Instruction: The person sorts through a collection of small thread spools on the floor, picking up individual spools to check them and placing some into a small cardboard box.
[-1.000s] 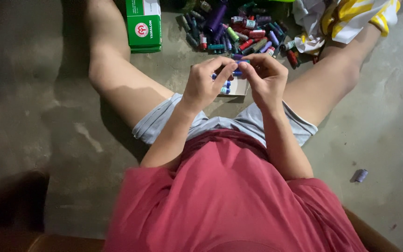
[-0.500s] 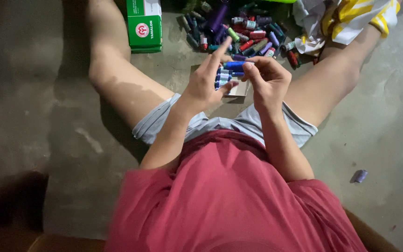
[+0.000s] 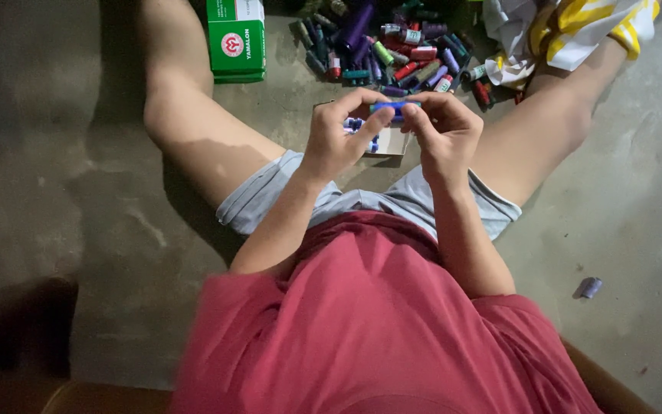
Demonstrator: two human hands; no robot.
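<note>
Looking down from the head camera, I see my two hands raised together over my lap, above the concrete floor (image 3: 78, 192). My left hand (image 3: 339, 138) and my right hand (image 3: 442, 130) both pinch one small blue cylinder (image 3: 392, 108), which lies level between the fingertips, each hand grasping one end of it. Just below the hands, between my bare legs, a small open cardboard box (image 3: 389, 143) stands on the floor, with several more blue cylinders upright inside it. Beyond the box lies a loose pile of small cylinders (image 3: 392, 46) in many colours: purple, red, green, teal and dark. A green carton (image 3: 237, 38) lies on the floor to the left of this pile, near my left knee. A white and yellow cloth (image 3: 576, 31) lies at the top right, touching my right leg. One single pale cylinder (image 3: 591, 287) lies alone on the floor at the right, well apart from the rest.
</note>
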